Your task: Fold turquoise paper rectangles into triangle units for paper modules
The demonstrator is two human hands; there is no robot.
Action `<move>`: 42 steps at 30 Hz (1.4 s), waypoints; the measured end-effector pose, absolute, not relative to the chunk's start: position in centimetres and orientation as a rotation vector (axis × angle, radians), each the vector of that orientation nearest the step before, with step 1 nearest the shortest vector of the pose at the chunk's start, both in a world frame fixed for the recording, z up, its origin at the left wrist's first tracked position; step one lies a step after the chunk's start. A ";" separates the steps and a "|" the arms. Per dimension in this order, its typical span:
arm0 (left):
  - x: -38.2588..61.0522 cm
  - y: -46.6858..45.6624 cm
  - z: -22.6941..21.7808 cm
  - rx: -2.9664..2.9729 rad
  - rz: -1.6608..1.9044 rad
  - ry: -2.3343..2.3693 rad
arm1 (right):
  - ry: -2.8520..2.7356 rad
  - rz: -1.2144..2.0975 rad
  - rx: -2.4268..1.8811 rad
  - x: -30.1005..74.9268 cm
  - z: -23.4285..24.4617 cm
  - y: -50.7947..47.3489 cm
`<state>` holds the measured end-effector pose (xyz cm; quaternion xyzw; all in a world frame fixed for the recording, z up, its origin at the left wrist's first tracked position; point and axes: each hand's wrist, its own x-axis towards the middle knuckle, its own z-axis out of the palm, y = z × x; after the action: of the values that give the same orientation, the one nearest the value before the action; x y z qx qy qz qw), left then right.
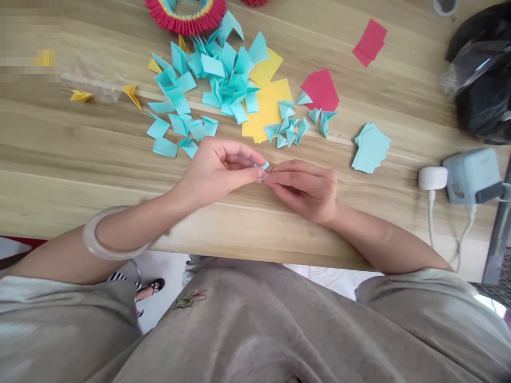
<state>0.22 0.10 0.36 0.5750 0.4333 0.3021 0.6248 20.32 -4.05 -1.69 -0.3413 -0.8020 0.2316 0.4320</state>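
Above the near side of the bench [259, 231], the person's two hands meet at the fingertips, the left hand [213, 170] coming in from the left and the right hand [309, 189] from the right. Between them is a small blue slip [263, 166], at the tips of both hands rather than in either palm. It lies to the right of the left palm and to the left of the right palm, slightly farther from the body than the right fingertips. The left grip is narrow, with thumb and forefinger closed on the slip; the right grip is also a tight pinch, apparently at the slip's right-hand edge. Neither hand is clearly nearer, since both seem to touch it. Fingers cover most of the slip, so its long axis cannot be told.

Just beyond the left hand lie folded slips [165, 147]. Past the right fingertips come small triangles [286, 109], with a blue stack [370, 149] off to the right. Farther out are yellow sheets [275, 96] and red sheets [322, 90], and at the far edge of view a pleated ring [187, 26].
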 end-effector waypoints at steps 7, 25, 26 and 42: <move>0.2 0.1 0.7 1.388 0.725 1.039 | -1.559 1.199 -1.036 20.1 -1.2 -3.2; 0.4 -0.5 1.1 1.447 0.807 0.994 | -1.546 1.376 -1.047 20.1 -1.2 -3.0; 0.4 -0.5 1.1 1.442 0.800 0.996 | -1.553 1.378 -1.046 20.2 -1.2 -3.1; 0.4 -0.3 0.8 1.395 0.853 0.990 | -1.559 1.340 -1.034 20.0 -1.7 -3.2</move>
<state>0.40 -0.25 0.79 0.5962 0.4229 0.3645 0.5769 20.02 -3.18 -1.67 -0.4104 -0.6187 0.5315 0.4078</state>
